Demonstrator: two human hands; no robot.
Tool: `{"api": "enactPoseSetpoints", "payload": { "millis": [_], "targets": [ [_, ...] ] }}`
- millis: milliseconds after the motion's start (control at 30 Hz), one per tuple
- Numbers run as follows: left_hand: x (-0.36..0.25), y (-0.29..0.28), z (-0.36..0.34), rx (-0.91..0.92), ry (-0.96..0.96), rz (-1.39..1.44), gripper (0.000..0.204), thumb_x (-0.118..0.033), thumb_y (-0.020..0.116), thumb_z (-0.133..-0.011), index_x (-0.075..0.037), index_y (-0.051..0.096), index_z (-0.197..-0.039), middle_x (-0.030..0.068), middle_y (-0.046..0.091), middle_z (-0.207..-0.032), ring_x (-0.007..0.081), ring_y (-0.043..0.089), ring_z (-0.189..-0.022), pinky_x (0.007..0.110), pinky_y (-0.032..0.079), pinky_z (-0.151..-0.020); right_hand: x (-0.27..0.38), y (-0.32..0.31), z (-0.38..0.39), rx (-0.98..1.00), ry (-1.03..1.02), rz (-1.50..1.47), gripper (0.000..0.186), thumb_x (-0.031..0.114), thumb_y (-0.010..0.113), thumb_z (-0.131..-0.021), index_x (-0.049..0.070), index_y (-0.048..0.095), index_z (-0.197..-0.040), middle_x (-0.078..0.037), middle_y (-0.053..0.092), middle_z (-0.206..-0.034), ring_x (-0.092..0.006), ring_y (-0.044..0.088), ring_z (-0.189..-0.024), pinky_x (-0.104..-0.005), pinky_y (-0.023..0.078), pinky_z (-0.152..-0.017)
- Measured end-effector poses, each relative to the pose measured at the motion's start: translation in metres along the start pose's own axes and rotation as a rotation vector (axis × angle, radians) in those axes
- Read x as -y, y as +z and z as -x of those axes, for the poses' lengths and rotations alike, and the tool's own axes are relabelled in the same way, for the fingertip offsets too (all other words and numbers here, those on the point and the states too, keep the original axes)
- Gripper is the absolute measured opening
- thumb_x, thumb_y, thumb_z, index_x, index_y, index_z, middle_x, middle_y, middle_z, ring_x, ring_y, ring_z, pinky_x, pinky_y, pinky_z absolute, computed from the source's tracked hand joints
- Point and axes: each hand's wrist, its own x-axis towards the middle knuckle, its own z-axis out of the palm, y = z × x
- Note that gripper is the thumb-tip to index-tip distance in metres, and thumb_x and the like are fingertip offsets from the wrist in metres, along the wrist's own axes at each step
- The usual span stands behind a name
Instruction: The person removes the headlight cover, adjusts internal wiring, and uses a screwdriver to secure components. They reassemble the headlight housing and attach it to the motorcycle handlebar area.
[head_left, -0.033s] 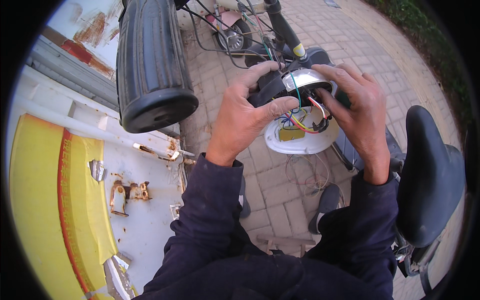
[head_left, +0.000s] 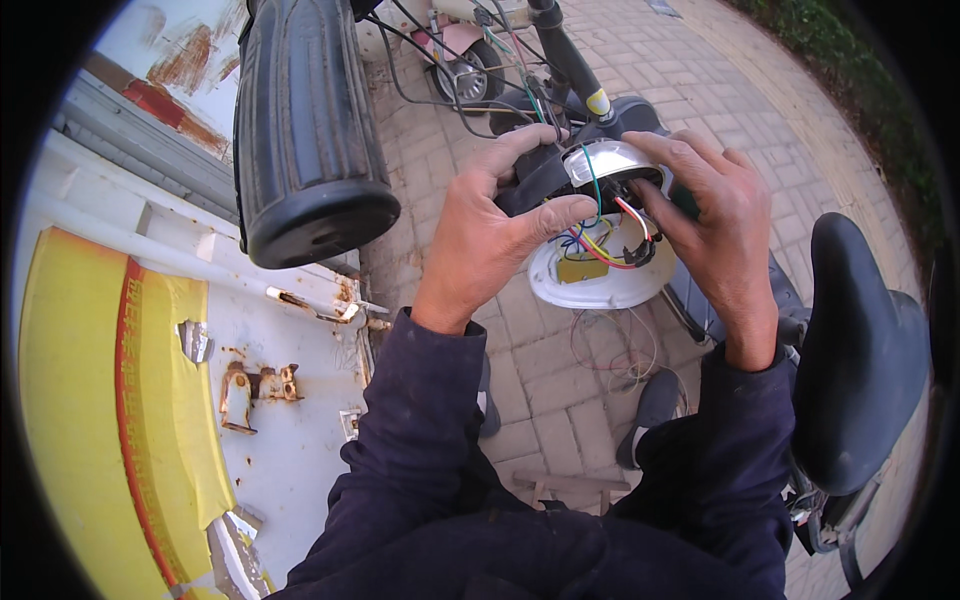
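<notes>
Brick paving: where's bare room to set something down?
Brick paving shows bare between the handlebar grip and the left hand, and between the right hand and the hedge. Crowded between the hands: silver-trimmed housing, wires, white cover.

Left grip (head_left: 482, 222) and right grip (head_left: 722, 205) hold a silver-banded housing (head_left: 612, 163) with coloured wires (head_left: 634, 212).

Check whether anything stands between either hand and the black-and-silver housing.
Nothing visible does: the left hand and the right hand are both on the black-and-silver housing, one at each side. A thin green wire runs across its silver part, between the hands, but separates neither from it.
</notes>
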Motion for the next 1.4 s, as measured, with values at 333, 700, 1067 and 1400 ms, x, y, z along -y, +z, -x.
{"api": "enactPoseSetpoints", "payload": {
  "millis": [333, 700, 1067, 1400],
  "targets": [
    [0.005, 0.0, 0.002, -0.024, -0.022, 0.033, 0.062, -0.023, 0.091, -0.083, -0.001, 0.063, -0.133, 0.0096, 0.074, -0.105, 0.0139, 0.07, -0.094, 0.03, 0.056, -0.084, 0.004, 0.005, -0.002, 0.007, -0.054, 0.076, 0.04, 0.011, 0.08, -0.081, 0.014, 0.075, -0.12, -0.003, 0.071, -0.094, -0.0247, 0.064, -0.074, -0.0368, 0.043, -0.067],
    [0.01, -0.002, 0.005, -0.023, -0.016, -0.11, 0.054, -0.018, 0.084, -0.093, -0.001, 0.063, -0.139, 0.013, 0.075, -0.117, 0.0146, 0.07, -0.104, 0.031, 0.056, -0.091, 0.002, 0.013, 0.002, 0.016, 0.066, -0.095, 0.032, 0.014, 0.078, -0.083, 0.012, 0.074, -0.115, -0.007, 0.075, -0.102, -0.0319, 0.07, -0.08, -0.0402, 0.051, -0.071],
    [0.011, -0.006, 0.005, -0.102, 0.001, -0.219, 0.063, -0.04, 0.085, -0.093, -0.002, 0.066, -0.139, 0.0019, 0.067, -0.081, 0.0057, 0.058, -0.074, 0.024, 0.047, -0.065, 0.01, 0.012, 0.005, 0.134, 0.256, -0.255, 0.042, 0.013, 0.08, -0.086, 0.006, 0.072, -0.126, -0.013, 0.075, -0.111, -0.033, 0.072, -0.095, -0.0381, 0.055, -0.082],
    [0.009, -0.008, 0.003, -0.041, 0.017, -0.119, 0.072, -0.036, 0.088, -0.09, -0.003, 0.058, -0.146, 0.004, 0.071, -0.08, 0.0061, 0.063, -0.073, 0.023, 0.048, -0.065, -0.001, 0.018, 0.01, 0.289, 0.35, -0.589, 0.047, 0.002, 0.073, -0.093, 0.004, 0.066, -0.139, -0.012, 0.076, -0.114, -0.0146, 0.07, -0.097, -0.0304, 0.055, -0.087]
  ]
}}
